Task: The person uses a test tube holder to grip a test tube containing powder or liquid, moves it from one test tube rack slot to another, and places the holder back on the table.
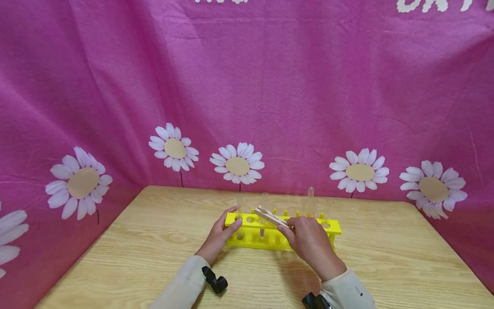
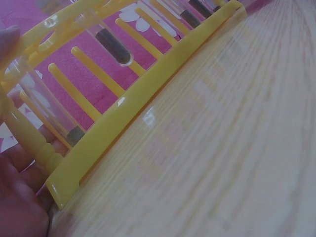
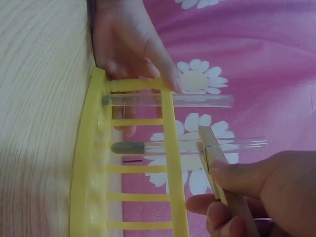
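A yellow test tube rack [image 1: 270,245] stands on the table. My left hand [image 1: 217,238] grips its left end, thumb at the top bar and fingers around the end post. My right hand [image 1: 311,243] holds a wooden test tube clamp [image 1: 272,217], slanting up to the left over the rack. In the right wrist view the clamp's tip lies across a glass test tube [image 3: 252,143] with dark contents at its bottom. That tube passes through a rack hole, its rounded end raised above the base. Another test tube [image 3: 207,100] sits in the leftmost hole beside my left thumb.
Toward the rack's right end stand more test tubes, a taller one [image 1: 311,197] and a shorter one [image 1: 329,207]. Yellow pegs [image 1: 286,212] line the rack's back. Behind the wooden table [image 1: 390,249] hangs a pink cloth [image 1: 293,107] with white flowers.
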Action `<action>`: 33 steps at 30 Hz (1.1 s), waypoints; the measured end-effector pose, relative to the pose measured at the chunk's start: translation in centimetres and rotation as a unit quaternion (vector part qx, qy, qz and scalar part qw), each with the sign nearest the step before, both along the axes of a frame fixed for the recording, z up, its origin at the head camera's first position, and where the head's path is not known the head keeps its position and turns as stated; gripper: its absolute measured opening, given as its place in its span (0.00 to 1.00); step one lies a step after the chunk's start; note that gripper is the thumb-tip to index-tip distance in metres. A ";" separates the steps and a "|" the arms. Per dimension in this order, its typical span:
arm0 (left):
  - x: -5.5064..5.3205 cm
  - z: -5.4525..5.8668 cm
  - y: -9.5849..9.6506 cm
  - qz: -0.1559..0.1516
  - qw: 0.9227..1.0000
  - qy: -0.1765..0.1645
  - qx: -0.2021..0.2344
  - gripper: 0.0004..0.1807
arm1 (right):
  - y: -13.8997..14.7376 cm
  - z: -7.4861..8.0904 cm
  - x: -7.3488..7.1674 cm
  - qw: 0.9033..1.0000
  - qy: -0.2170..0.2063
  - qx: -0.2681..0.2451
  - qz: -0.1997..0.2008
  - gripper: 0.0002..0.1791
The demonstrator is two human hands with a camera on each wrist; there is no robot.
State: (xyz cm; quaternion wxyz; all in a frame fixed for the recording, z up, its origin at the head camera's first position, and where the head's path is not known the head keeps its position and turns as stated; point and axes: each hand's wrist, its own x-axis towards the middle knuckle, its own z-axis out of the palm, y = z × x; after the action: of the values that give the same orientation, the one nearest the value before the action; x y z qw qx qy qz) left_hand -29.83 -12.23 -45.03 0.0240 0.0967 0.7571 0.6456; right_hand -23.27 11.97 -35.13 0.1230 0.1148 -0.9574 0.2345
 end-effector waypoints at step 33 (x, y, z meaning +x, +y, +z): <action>0.0 0.0 0.0 -0.006 1.000 -0.005 0.009 0.32 | 0.0 0.4 0.2 1.000 0.015 0.009 0.000 0.09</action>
State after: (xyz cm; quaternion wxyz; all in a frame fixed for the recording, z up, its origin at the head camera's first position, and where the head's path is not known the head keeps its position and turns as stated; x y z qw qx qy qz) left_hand -29.80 -12.20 -45.07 0.0305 0.0980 0.7505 0.6528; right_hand -23.04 12.00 -34.71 0.1364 0.1198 -0.9574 0.2246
